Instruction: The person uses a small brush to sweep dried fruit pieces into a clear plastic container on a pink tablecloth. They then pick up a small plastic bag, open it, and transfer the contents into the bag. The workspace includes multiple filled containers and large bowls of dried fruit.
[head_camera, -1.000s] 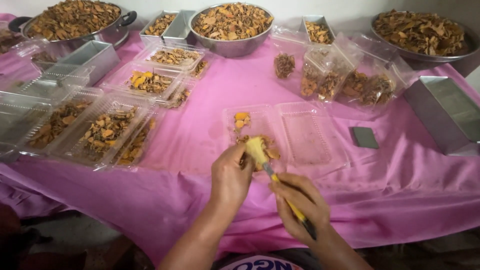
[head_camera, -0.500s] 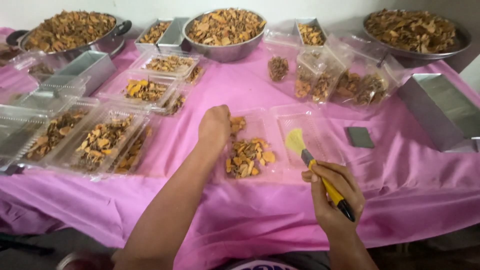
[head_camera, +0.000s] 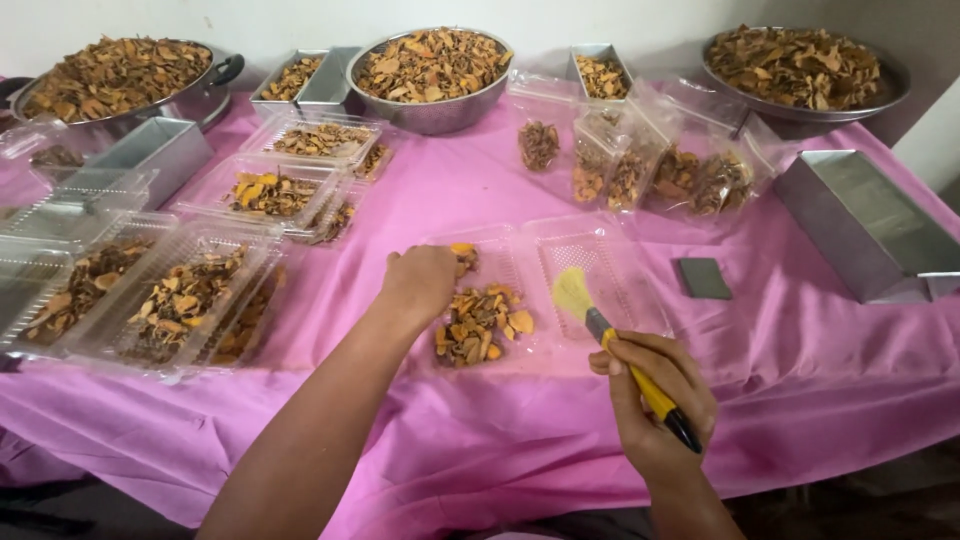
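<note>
So we've got our left hand curled into the open clear plastic clamshell tray of dried orange-yellow root slices near the table's front edge, whether its fingers clamp a slice we can't tell; right hand fingers clamped on the yellow-handled brush. Tray looks partly filled, lid still open.

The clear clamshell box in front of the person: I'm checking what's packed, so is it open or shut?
Open. The clear clamshell box lies spread flat on the pink cloth, dried orange slices in its left half, the right half empty.
</note>
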